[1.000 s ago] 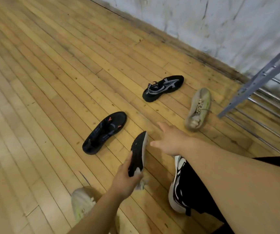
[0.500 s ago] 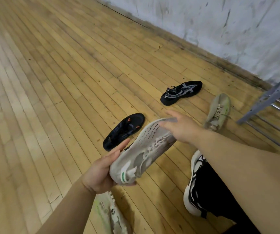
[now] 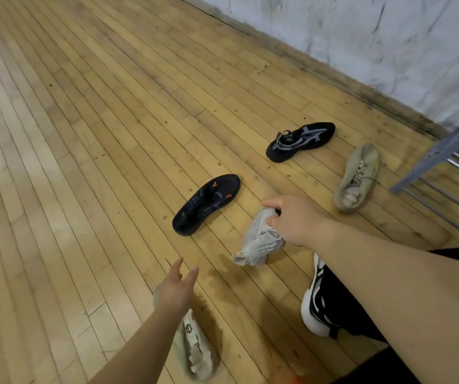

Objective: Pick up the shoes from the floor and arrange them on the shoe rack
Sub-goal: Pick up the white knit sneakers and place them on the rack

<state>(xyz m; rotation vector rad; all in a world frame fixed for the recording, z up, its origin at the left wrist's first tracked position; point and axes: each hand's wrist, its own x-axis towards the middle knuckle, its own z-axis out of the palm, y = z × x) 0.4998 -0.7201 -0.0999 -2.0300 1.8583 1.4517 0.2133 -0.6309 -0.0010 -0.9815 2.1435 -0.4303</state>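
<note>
My right hand grips a light grey knit sneaker by its toe end, heel hanging down just above the floor. My left hand is empty with fingers spread, a little left of and below that sneaker. Under my left wrist a pale cream sneaker lies on the floor. A black shoe with orange marks lies to the left of the held sneaker. Farther back rest a black-and-grey sneaker and a beige laced sneaker. The grey metal shoe rack is at the right edge.
The floor is wooden planks. A stained white wall runs along the back. My own foot in a white-and-black shoe and a dark trouser leg are at lower right, under my right forearm.
My left hand has let go of the grey sneaker and dropped away open. The right hand now holds the sneaker alone, and it hangs lower with its heel down.
</note>
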